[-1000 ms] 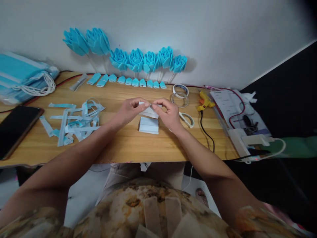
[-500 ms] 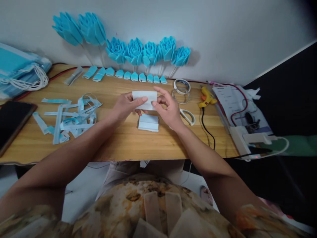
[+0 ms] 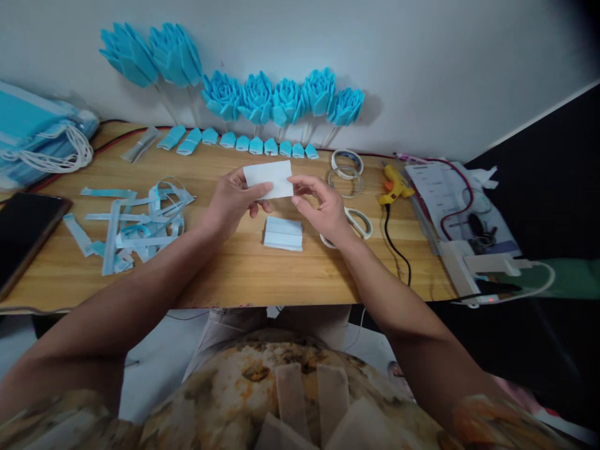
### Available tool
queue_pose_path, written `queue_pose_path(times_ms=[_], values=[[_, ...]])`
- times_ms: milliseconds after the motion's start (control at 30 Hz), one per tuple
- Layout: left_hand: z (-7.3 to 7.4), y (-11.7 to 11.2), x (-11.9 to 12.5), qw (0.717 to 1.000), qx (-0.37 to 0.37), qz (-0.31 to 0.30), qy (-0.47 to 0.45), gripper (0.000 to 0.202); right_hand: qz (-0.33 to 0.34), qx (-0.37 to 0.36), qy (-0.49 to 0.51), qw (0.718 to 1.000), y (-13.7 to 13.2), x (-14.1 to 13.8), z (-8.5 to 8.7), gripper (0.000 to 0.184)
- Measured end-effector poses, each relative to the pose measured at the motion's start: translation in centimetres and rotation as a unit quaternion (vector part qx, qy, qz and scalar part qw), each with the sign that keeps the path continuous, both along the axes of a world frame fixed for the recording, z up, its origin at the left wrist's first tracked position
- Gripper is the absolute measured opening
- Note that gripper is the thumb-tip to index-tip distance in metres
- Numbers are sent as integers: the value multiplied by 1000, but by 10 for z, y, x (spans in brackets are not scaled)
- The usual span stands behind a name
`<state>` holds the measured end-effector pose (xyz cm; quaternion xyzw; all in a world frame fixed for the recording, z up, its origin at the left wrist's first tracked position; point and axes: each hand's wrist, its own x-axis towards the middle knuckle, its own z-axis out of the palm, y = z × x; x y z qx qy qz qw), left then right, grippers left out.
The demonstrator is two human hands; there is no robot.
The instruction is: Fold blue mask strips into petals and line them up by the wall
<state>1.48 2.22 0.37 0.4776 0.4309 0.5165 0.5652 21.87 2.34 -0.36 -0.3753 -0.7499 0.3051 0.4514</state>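
Note:
My left hand (image 3: 237, 200) pinches a white rectangular piece of mask fabric (image 3: 269, 178), thumb on its face and fingers behind it. At the right edge of that piece is my right hand (image 3: 321, 203), its index fingertip by the edge and its thumb apart, just off the lower corner. Below the hands, a small stack of pale blue-white rectangles (image 3: 283, 234) lies on the wooden table (image 3: 225, 275). Scissors with white handles (image 3: 360, 222) lie partly hidden under my right hand.
Blue fabric flowers (image 3: 255, 99) on sticks lean along the wall behind a row of folded blue pieces (image 3: 256, 146). Cut strips (image 3: 140, 228), a phone (image 3: 28, 234) and bagged masks (image 3: 37, 131) are leftward. Tape rolls (image 3: 347, 164), a yellow glue gun (image 3: 396, 185) and a power strip (image 3: 462, 272) are rightward.
The white piece has risen slightly, moved left and tilted in my left hand. My right thumb has come off its face, and the right fingers have drawn to its edge.

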Motion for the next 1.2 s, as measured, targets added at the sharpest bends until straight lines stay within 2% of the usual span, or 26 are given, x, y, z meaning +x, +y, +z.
queue_pose_path(times_ms=[167, 267, 367, 567, 733, 900, 1033, 1133, 1200], values=[[-1, -3, 1, 999, 3, -16, 34, 24, -14, -4, 0, 1000, 2, -2, -4, 10], [0, -5, 2, 999, 5, -27, 39, 26, -29, -31, 28, 999, 2, -3, -5, 14], [1, -6, 3, 999, 8, -31, 29, 36, -36, -51, 58, 996, 2, -4, -6, 18], [1, -6, 4, 998, 22, -60, 25, 55, -68, -78, 53, 993, 2, -5, -5, 19], [-3, -3, 4, 995, 49, -23, 79, 64, -63, -77, 63, 993, 2, -6, -7, 19], [-8, -1, 2, 992, 67, 0, 112, 58, -38, -113, 59, 991, 4, -5, -11, 29], [-4, -4, 2, 978, 102, 12, 184, 57, 4, -143, 47, 989, 6, -4, -12, 62], [2, -8, 4, 968, 121, 12, 221, 56, 6, -138, 25, 990, 5, -3, -12, 62], [2, -8, 5, 975, 108, 6, 193, 57, 9, -146, 16, 989, 4, -3, -13, 56]])
